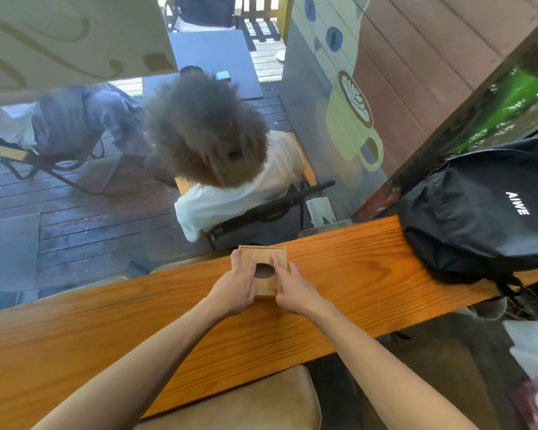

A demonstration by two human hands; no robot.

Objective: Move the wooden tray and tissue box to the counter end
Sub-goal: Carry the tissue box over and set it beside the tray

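A small wooden tissue box point(266, 254) with a dark round hole in its top stands on the orange wooden counter point(137, 321), close to the window edge. My left hand point(235, 287) grips its left side, thumb on the top. Against its right side lies my right hand point(292, 288), fingers reaching over the top beside the hole. I see no separate wooden tray in this view.
A black backpack point(485, 206) lies on the counter at the right. A tan padded stool point(246, 405) stands below the counter's near edge. Beyond the window glass a person point(224, 169) sits on a chair on a wet wooden deck.
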